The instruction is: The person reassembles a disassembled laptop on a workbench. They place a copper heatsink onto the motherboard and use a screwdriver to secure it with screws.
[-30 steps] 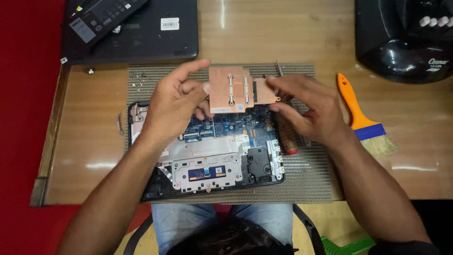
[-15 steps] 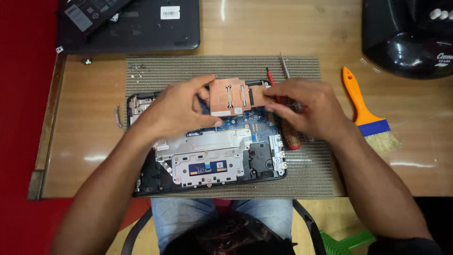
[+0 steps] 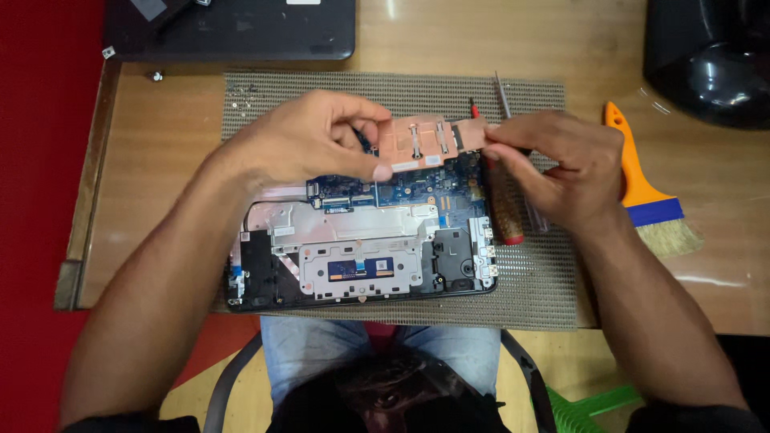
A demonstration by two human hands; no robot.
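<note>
Copper heatsink plate (image 3: 417, 144) flat, long axis left-right, pinched between hands.

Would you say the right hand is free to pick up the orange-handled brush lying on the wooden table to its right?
Probably not yet: the right hand is pinching one end of the flat copper plate, which the left hand grips too. The orange-handled brush lies unobstructed just beside its wrist.

A small white label (image 3: 302, 2) sits on the black laptop (image 3: 241, 32) at the table's far edge.
</note>
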